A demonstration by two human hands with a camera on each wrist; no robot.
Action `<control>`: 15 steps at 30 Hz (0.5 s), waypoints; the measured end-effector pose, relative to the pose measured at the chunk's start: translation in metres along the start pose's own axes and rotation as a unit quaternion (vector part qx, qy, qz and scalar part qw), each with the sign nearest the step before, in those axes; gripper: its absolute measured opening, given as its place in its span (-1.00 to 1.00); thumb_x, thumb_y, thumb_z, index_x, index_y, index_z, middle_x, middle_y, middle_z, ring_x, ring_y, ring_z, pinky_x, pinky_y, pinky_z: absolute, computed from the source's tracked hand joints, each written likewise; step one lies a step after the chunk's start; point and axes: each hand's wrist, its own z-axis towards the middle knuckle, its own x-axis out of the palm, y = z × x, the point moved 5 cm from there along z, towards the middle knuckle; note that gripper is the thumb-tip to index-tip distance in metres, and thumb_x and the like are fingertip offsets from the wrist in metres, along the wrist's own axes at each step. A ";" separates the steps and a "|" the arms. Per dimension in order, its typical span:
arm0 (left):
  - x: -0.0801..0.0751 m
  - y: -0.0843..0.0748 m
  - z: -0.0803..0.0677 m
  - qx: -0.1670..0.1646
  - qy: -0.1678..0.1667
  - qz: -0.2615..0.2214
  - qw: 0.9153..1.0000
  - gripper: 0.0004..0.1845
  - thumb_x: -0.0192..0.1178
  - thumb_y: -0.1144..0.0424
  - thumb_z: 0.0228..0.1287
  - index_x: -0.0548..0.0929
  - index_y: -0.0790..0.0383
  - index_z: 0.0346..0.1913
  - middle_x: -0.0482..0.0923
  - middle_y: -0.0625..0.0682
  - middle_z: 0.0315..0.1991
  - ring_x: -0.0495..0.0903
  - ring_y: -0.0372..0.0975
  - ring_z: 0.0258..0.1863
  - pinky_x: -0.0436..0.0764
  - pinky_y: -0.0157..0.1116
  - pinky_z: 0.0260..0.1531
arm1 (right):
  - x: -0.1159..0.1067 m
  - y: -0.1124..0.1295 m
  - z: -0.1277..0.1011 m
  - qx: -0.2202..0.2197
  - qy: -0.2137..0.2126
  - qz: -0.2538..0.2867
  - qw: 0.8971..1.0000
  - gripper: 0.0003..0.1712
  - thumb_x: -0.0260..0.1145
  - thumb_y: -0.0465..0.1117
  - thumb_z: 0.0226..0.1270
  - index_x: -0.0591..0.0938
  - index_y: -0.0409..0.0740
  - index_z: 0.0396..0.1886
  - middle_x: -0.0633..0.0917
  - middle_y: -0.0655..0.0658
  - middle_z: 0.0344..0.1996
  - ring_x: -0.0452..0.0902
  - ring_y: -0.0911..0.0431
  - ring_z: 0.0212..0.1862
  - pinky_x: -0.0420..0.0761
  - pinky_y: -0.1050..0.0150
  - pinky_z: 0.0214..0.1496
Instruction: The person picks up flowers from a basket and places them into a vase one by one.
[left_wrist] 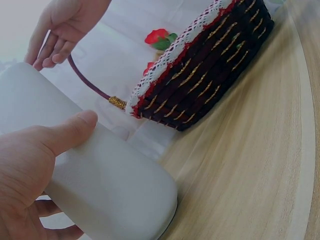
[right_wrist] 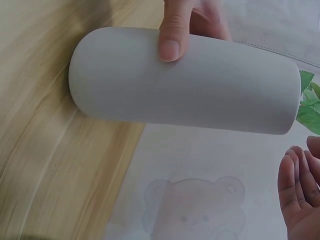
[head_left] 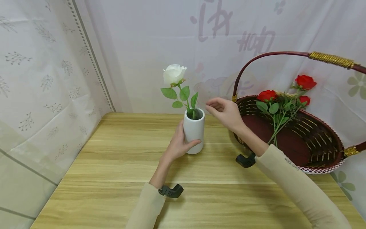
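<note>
A white cylindrical vase (head_left: 194, 131) stands upright on the wooden table (head_left: 114, 178), with a white rose (head_left: 173, 74) on a leafy stem in it. My left hand (head_left: 179, 143) grips the vase's lower body, thumb across the front (left_wrist: 75, 131) (right_wrist: 172, 35). My right hand (head_left: 224, 111) hovers just right of the vase's mouth, fingers loosely extended and holding nothing (left_wrist: 62, 27) (right_wrist: 300, 192). The vase (left_wrist: 100, 175) (right_wrist: 185, 85) fills both wrist views.
A dark red woven basket (head_left: 311, 140) with a tall gold-wrapped handle (head_left: 328, 58) sits at the right, holding several red roses (head_left: 267, 95); its side (left_wrist: 210, 80) shows in the left wrist view. Patterned white cloth hangs behind and at the left.
</note>
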 end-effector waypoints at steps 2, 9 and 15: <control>0.000 0.000 0.000 0.002 -0.001 0.000 1.000 0.09 0.54 0.14 0.13 0.00 0.08 0.57 0.27 0.13 0.36 0.40 -0.05 0.26 0.41 0.00 0.26 | -0.002 -0.001 -0.002 0.000 -0.004 -0.002 1.000 -0.74 0.37 -0.17 0.43 0.72 -0.23 -0.02 0.76 -0.15 -0.22 0.68 0.06 -0.23 0.61 0.36 -0.19; 0.000 0.001 0.000 0.002 0.000 0.000 1.000 0.09 0.55 0.15 0.13 0.00 0.08 0.57 0.27 0.14 0.36 0.39 -0.04 0.27 0.40 0.02 0.27 | -0.009 -0.006 -0.009 -0.001 -0.014 -0.012 1.000 -0.76 0.39 -0.17 0.42 0.72 -0.22 -0.04 0.77 -0.14 -0.24 0.68 0.07 -0.26 0.60 0.39 -0.21; 0.000 0.000 0.000 0.002 0.000 0.003 1.000 0.10 0.55 0.15 0.11 0.01 0.09 0.56 0.27 0.14 0.36 0.39 -0.04 0.27 0.41 0.02 0.26 | -0.017 -0.009 -0.016 -0.005 -0.017 -0.020 1.000 -0.76 0.38 -0.17 0.42 0.72 -0.19 -0.03 0.76 -0.12 -0.24 0.67 0.05 -0.26 0.59 0.40 -0.22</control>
